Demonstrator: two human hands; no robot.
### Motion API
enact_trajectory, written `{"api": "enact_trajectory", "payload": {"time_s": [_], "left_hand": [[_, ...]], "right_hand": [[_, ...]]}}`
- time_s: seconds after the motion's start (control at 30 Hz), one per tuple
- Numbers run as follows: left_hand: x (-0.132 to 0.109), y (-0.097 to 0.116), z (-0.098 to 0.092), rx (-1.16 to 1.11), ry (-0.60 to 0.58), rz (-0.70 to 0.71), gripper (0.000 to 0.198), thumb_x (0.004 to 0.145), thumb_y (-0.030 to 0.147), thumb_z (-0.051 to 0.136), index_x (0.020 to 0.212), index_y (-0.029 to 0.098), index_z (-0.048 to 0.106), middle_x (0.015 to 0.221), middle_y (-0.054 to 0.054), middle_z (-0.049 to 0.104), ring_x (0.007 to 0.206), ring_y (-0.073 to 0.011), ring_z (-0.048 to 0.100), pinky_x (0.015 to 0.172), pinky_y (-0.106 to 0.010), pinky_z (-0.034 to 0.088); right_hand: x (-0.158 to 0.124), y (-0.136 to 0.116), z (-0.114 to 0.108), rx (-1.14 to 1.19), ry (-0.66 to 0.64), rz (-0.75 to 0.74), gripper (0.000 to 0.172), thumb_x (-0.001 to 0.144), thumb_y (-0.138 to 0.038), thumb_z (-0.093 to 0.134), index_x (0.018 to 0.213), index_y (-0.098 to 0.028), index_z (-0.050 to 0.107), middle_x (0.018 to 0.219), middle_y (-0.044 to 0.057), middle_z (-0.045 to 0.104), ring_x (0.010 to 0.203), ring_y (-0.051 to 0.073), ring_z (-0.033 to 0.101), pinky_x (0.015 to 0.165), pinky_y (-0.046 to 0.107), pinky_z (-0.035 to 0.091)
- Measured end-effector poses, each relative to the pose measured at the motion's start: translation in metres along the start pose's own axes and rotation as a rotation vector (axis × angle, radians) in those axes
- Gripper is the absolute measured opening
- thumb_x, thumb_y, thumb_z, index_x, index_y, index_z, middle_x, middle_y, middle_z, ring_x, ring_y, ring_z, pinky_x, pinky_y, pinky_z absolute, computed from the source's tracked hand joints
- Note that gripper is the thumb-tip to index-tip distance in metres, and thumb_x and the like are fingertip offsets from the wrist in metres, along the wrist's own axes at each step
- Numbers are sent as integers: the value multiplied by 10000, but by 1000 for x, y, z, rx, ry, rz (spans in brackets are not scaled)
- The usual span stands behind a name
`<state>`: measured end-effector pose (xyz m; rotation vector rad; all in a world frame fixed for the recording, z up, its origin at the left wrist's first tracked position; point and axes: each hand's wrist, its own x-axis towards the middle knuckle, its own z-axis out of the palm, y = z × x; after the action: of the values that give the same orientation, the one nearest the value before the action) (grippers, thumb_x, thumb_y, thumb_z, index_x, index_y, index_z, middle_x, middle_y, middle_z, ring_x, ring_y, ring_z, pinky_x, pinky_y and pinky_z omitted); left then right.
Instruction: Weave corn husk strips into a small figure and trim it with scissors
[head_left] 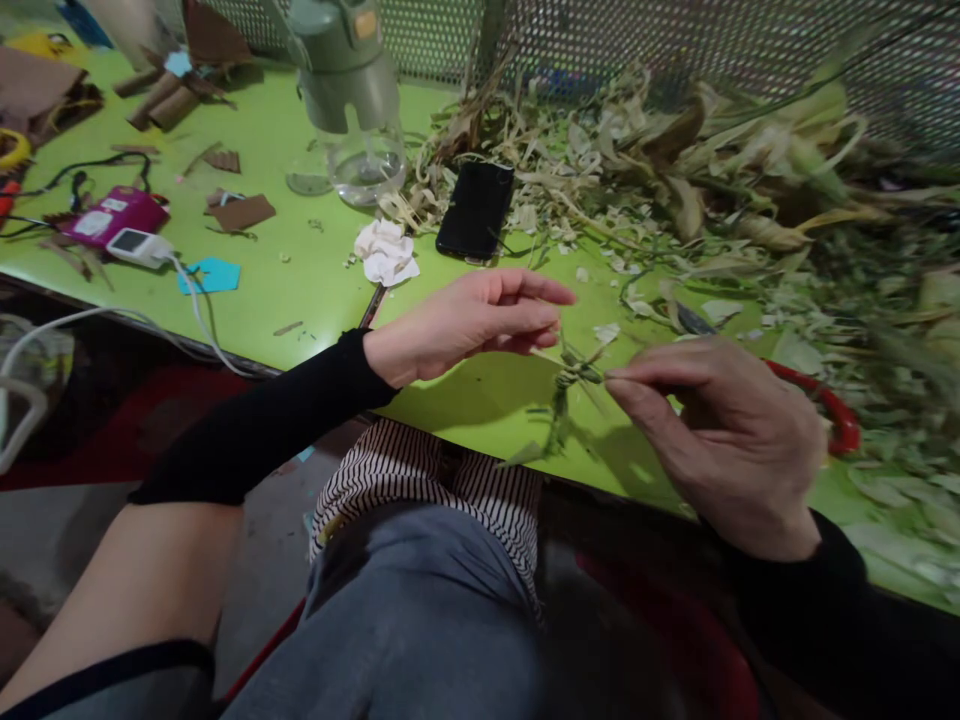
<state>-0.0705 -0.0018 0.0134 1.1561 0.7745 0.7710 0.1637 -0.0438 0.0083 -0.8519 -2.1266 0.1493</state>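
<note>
Both hands work a small knotted bundle of green leaf strips (pixel 571 382) held above the near edge of the lime-green table (pixel 300 270). My left hand (pixel 469 322) pinches a pale strip end at the bundle's upper left, its other fingers stretched out. My right hand (pixel 720 440) pinches the bundle's right side between thumb and forefinger. Loose green strip ends hang down from the knot. Both forearms wear black sleeves.
A big heap of dried leaves and husks (pixel 735 190) covers the table's right. A black phone (pixel 476 210), crumpled tissue (pixel 386 252), a clear bottle with green lid (pixel 349 100), red-handled scissors (pixel 832 415), a pink device (pixel 116 215), a white charger (pixel 139 247) and cardboard scraps lie about.
</note>
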Motion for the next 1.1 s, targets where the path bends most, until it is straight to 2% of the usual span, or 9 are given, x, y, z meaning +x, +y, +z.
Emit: {"api": "enact_trajectory", "payload": {"time_s": [0.1, 0.23, 0.4, 0.5, 0.63, 0.73, 0.83, 0.93, 1.1], "left_hand": [[-4, 4, -3, 284, -98, 78, 200, 984, 222, 604, 1134, 115, 680, 926, -26, 718, 814, -86, 642, 834, -251, 513], [-9, 8, -2, 641, -222, 203, 176, 982, 236, 575, 1027, 134, 711, 966, -33, 732, 858, -106, 628, 822, -245, 471], [-12, 8, -2, 726, -353, 217, 220, 1010, 302, 538, 934, 149, 677, 867, -18, 674, 801, -109, 574, 798, -247, 446], [-14, 6, -3, 607, -297, 184, 235, 1005, 348, 549, 940, 152, 661, 917, -29, 668, 822, -112, 566, 808, -256, 458], [-13, -2, 0, 191, -108, 179, 241, 994, 373, 578, 908, 156, 636, 1018, -51, 683, 838, -99, 574, 783, -240, 482], [-9, -7, 6, -95, -25, 90, 240, 970, 373, 621, 879, 151, 631, 1011, -56, 691, 784, -84, 579, 687, -214, 470], [-3, -9, 12, -275, 4, -29, 193, 949, 315, 648, 861, 143, 644, 868, -21, 660, 667, -65, 545, 577, -195, 422], [1, -9, 17, -362, 45, -127, 168, 942, 218, 632, 795, 136, 634, 721, 24, 589, 566, -43, 481, 543, -183, 417], [4, -11, 22, -425, 41, -252, 214, 983, 189, 566, 779, 137, 608, 661, 39, 561, 512, -30, 475, 505, -151, 396]], "right_hand": [[-2, 4, 3, -6, 105, 130, 114, 908, -144, 756, 908, -251, 716, 828, -7, 726, 713, 126, 644, 631, 267, 500], [1, 1, 6, 99, 96, 266, 85, 907, -179, 747, 899, -264, 743, 838, -24, 720, 723, 115, 650, 630, 248, 509], [5, -2, 11, 368, 113, 571, 31, 895, -300, 756, 890, -270, 750, 859, -27, 708, 740, 120, 627, 673, 271, 496], [5, 1, 11, 400, 123, 633, 83, 883, -340, 766, 885, -261, 738, 835, -27, 702, 727, 125, 609, 669, 270, 488], [6, 6, 10, 258, -23, 495, 66, 902, -296, 733, 865, -243, 720, 774, -23, 680, 658, 127, 579, 599, 266, 455], [5, 6, 12, 210, -81, 411, 35, 908, -269, 721, 883, -249, 710, 795, -12, 692, 673, 144, 602, 599, 276, 467], [6, 4, 14, 216, -45, 389, 28, 927, -260, 704, 899, -257, 701, 830, -5, 709, 710, 156, 644, 628, 287, 514], [6, 2, 17, 242, 23, 412, 22, 934, -267, 710, 913, -262, 711, 855, 3, 720, 729, 158, 663, 632, 286, 540], [2, 6, 25, 426, 97, 434, 37, 922, -303, 741, 914, -269, 728, 887, 10, 701, 721, 152, 650, 555, 263, 500]]}}
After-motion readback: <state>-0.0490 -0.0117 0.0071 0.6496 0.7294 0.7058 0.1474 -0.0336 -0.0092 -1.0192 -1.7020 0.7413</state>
